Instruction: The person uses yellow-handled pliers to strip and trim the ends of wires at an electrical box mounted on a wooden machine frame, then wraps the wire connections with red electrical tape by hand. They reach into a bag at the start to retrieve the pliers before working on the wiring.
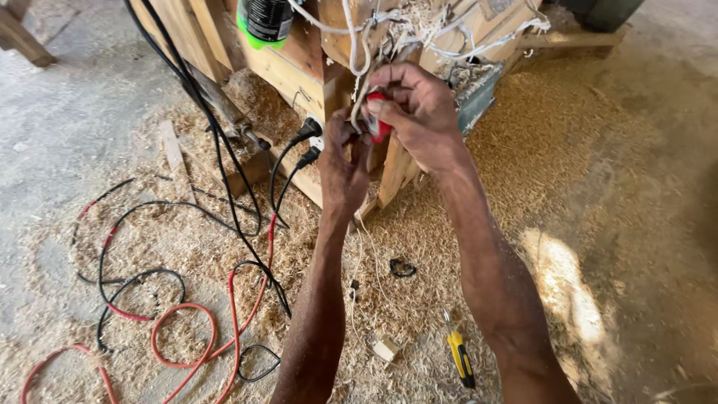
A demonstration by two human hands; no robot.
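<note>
Centre top of the frame: right hand (419, 112) pinches a small red tool (378, 123) against a white wire (359, 60), left hand (342, 161) clenched just below, steadying it for a close grip. Black plugs (308, 142) sit left of the hands; red and black cables (187, 329) loop over sawdust lower left, yellow screwdriver (460, 357) lower centre.

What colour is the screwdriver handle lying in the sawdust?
Yellow with black, on the screwdriver near the right forearm; head view shows it.
</note>
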